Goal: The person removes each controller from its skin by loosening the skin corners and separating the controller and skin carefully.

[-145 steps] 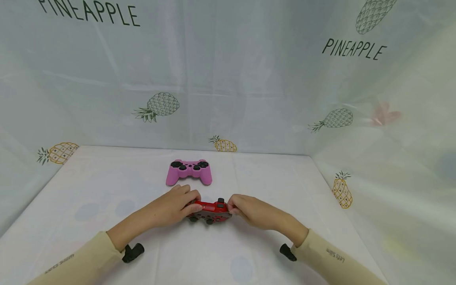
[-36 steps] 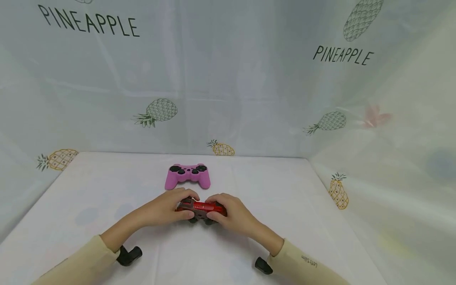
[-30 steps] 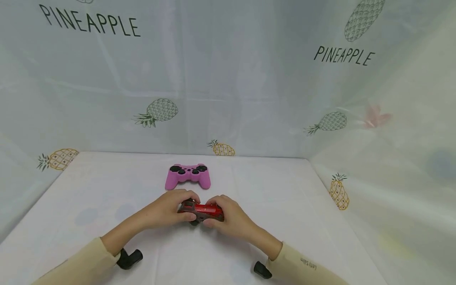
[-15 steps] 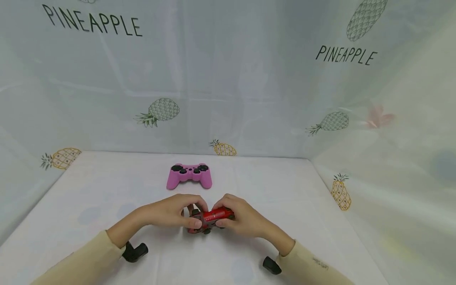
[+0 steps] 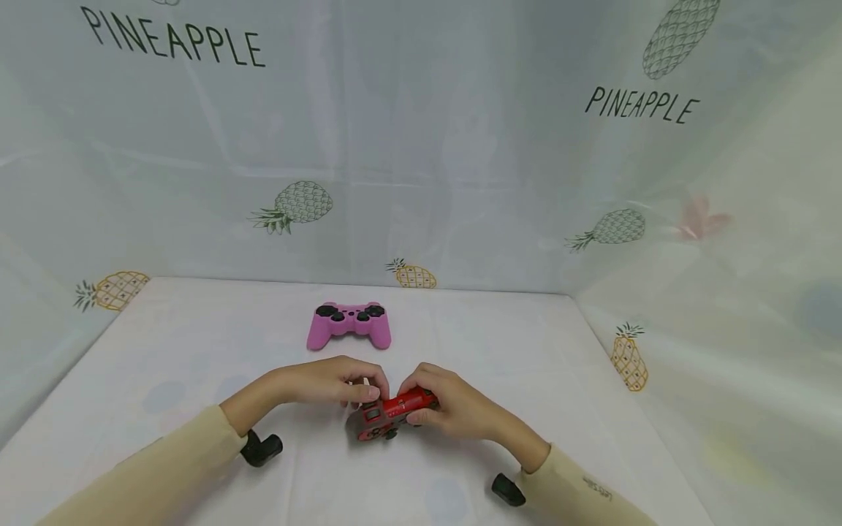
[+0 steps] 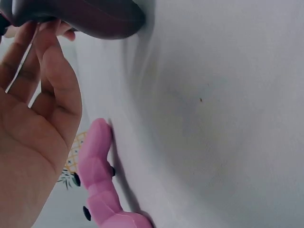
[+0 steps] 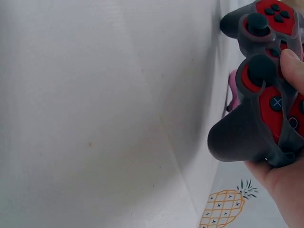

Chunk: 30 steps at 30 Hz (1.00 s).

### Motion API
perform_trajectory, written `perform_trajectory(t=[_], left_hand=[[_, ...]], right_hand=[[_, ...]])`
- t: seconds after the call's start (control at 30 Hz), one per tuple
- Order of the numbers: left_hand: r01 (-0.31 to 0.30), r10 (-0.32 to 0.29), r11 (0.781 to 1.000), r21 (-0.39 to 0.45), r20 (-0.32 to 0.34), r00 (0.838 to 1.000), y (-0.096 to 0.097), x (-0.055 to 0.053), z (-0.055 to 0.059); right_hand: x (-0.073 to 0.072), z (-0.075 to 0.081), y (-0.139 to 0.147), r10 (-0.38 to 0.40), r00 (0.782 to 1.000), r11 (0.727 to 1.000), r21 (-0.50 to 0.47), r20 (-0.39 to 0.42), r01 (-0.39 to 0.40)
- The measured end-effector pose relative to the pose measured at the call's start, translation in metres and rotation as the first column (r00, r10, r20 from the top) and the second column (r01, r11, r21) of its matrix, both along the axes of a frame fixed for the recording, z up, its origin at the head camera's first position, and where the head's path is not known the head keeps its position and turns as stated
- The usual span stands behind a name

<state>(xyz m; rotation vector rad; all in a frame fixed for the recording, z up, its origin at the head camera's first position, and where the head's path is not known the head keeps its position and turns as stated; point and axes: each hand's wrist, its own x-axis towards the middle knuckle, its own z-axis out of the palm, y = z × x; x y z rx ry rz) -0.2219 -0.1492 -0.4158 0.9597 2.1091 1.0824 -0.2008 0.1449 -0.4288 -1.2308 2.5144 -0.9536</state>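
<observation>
A red game controller (image 5: 411, 400) in a dark, see-through silicone cover (image 7: 237, 135) is held up between the hands, tilted with its left end lower. My right hand (image 5: 454, 405) grips its right end, the thumb lying across the button face in the right wrist view. At the top edge near the other end, my left hand (image 5: 329, 381) has its curled thumb and fingertips together on the cover's edge. The cover's rounded grip (image 6: 104, 19) juts past these fingers in the left wrist view. In the right wrist view, a thin strip of cover is stretched askew over the buttons.
Beyond the hands, a pink game controller (image 5: 349, 325) lies on the white-covered table (image 5: 513, 336). A pineapple-print curtain (image 5: 460, 146) hangs behind and along the sides. Each wrist wears a small black camera, such as the left one (image 5: 262, 447).
Earlier both hands held the red controller level at its ends. The left hand has since slipped from the left grip to the top edge, and that end has swung down toward the person.
</observation>
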Motion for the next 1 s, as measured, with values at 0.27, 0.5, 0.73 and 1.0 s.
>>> perform_trajectory(t=[0.27, 0.5, 0.73, 1.0], left_hand=[[0.093, -0.095, 0.995, 0.02, 0.108, 0.99, 0.004, -0.013, -0.004], [0.176, -0.17, 0.984, 0.001, 0.269, 0.948, 0.014, -0.024, -0.003], [0.231, -0.198, 0.97, -0.076, 0.302, 0.932, 0.023, -0.029, -0.001], [0.292, -0.256, 0.954, -0.067, 0.323, 0.911, 0.028, -0.033, -0.002]], right_hand=[[0.0, 0.001, 0.001, 0.028, 1.0, 0.999, 0.042, -0.01, -0.028], [-0.001, 0.0, 0.004, 0.046, 0.998, 0.994, 0.094, 0.031, -0.048], [-0.005, -0.006, 0.009, 0.067, 0.997, 0.994, 0.087, 0.042, -0.071], [-0.005, -0.006, 0.011, 0.086, 0.995, 0.993, 0.072, 0.045, -0.089]])
